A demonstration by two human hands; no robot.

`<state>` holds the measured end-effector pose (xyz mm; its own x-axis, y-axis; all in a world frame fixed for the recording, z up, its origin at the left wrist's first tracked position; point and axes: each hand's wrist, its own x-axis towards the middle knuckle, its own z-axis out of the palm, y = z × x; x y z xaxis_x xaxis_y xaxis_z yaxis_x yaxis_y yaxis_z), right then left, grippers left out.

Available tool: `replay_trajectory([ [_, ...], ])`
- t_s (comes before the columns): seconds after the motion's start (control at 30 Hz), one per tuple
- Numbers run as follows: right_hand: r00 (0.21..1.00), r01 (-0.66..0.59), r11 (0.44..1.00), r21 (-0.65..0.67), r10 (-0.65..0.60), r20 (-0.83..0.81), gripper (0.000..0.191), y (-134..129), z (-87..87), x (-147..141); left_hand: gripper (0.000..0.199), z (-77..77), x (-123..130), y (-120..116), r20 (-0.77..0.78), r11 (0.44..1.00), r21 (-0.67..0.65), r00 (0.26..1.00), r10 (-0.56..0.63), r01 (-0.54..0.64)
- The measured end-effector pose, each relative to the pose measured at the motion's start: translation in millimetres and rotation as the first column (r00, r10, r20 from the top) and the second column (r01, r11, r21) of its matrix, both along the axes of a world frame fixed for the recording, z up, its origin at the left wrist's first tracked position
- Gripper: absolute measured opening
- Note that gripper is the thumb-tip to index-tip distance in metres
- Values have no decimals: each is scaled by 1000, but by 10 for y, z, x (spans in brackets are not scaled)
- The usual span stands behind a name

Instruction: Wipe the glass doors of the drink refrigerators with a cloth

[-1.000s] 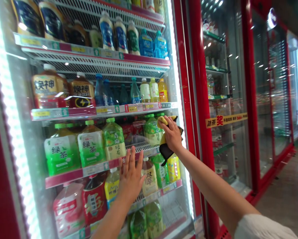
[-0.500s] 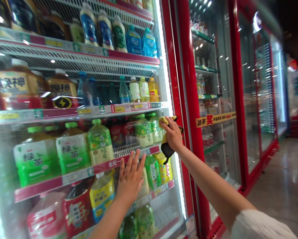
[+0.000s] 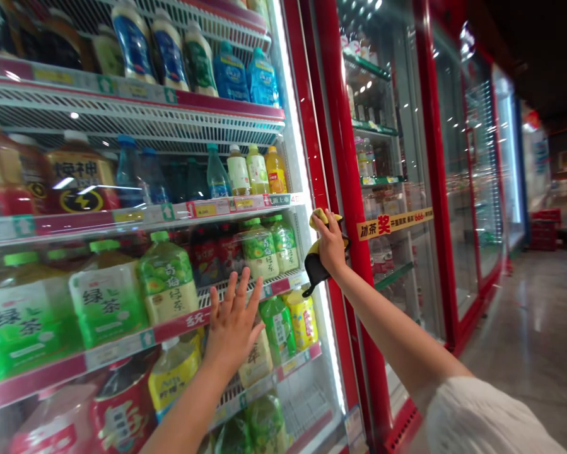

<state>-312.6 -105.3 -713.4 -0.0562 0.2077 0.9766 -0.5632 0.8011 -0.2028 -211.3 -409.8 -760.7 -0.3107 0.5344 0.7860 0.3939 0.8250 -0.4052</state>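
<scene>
Just left of the red door frame [image 3: 344, 189], right hand [image 3: 330, 247], fingers [image 3: 328, 228] clenched on a yellow-and-black cloth [image 3: 316, 271], cloth held against the glass cooler door [image 3: 283, 403]. Farther left of the frame, left hand [image 3: 233, 321] released, fingers [image 3: 231, 291] spread flat on the glass, in front of bottled green tea [image 3: 167, 284] on wire shelving [image 3: 122, 120]. Right of the frame, polished floor [image 3: 524, 340] beside further red-framed coolers [image 3: 472, 189].

A drinks shop aisle [image 3: 533, 328]: red glass-door coolers [image 3: 347, 157], bottled green tea [image 3: 164, 284], price-labelled wire shelves [image 3: 122, 347].
</scene>
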Motion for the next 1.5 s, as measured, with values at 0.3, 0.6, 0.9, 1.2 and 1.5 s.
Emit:
replay_trajectory([
  [0.3,999,-7,1000,23,8,-44,50,-52,-869,56,120,108,-92,12,-27,998,-31,998,56,-57],
  [0.6,996,22,999,-23,-24,-85,57,-61,452,-107,119,93,-121,-4,7,998,-17,999,52,-52],
  [0.9,998,14,987,161,-4,-61,53,35,-179,24,127,63,-158,2,2,998,5,998,55,-55],
  [1.2,982,184,975,123,-188,24,51,-652,363,134,120,87,-108,30,49,996,-16,995,87,-86],
  [1.5,995,76,977,-201,-87,-48,44,-371,334,66,101,92,141,-424,-9,998,-6,998,67,-67],
])
